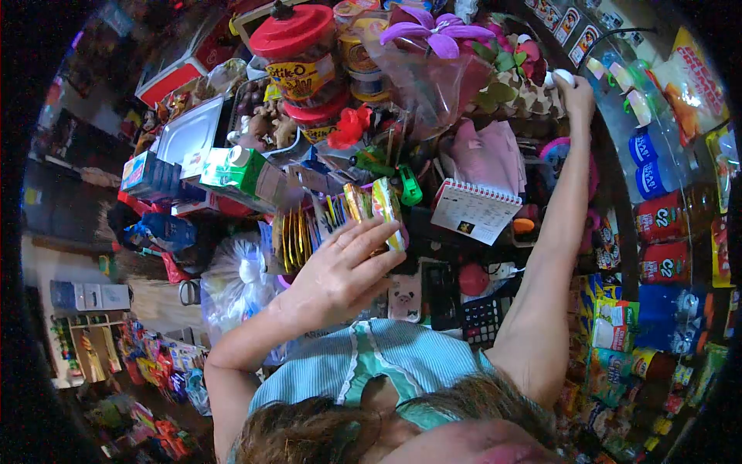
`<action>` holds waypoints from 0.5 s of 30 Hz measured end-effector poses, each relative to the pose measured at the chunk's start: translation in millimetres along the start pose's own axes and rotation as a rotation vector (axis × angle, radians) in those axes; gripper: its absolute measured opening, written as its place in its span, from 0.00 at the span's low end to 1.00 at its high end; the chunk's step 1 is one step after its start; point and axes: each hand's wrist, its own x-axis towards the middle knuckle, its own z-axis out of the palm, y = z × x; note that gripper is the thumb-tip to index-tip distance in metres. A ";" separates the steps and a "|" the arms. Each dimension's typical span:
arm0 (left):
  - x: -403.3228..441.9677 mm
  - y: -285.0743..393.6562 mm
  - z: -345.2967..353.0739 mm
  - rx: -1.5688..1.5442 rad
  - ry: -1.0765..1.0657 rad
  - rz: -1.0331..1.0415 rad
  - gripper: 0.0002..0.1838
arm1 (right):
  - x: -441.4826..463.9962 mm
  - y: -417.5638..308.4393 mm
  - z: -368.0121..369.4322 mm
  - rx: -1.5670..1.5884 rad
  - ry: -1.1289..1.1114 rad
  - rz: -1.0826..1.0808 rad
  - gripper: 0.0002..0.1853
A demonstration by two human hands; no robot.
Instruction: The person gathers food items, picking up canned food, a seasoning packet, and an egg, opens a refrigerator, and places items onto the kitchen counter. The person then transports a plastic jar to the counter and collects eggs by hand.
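Note:
My right hand (576, 99) is stretched far forward at the upper right, its fingers closed round a white egg (564, 76). Below and beside it lies a grey-brown egg tray (525, 100), partly covered by artificial flowers. My left hand (352, 263) hovers in front of my chest, fingers extended and fairly flat, apparently holding nothing. Just behind it stands a row of yellow and gold sachets (297, 236); whether the fingers touch them I cannot tell. A spiral notepad (475, 210) rests between the two arms.
Red-lidded jars (297, 58) and a purple flower (442, 35) stand at the back. A green carton (239, 174) is at the left. Close to me lie a calculator (481, 319) and a phone with a bear on it (405, 298). Bottles of C2 (663, 220) line the right.

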 end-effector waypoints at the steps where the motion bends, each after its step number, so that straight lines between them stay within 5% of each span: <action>1: 0.1 1.7 -2.6 -0.237 -0.001 -0.040 0.32 | -9.7 -10.7 -8.0 0.258 0.003 -0.083 0.26; 3: 8.1 12.3 -10.2 -0.779 0.005 -0.221 0.35 | -59.4 -53.7 -40.1 0.741 -0.193 -0.078 0.21; 6: 28.1 21.1 -4.1 -1.544 0.105 -0.330 0.46 | -142.7 -119.9 -78.3 0.888 -0.403 -0.341 0.22; 8: 40.8 16.2 2.3 -1.901 0.112 -0.357 0.45 | -181.3 -148.2 -85.4 0.629 -0.352 -0.712 0.25; 10: 54.8 24.0 2.2 -2.137 0.164 -0.467 0.35 | -212.4 -173.0 -83.2 0.635 -0.426 -0.853 0.27; 15: 60.2 7.2 21.6 -2.412 0.279 -0.477 0.33 | -253.4 -200.4 -60.3 0.321 -0.348 -1.007 0.27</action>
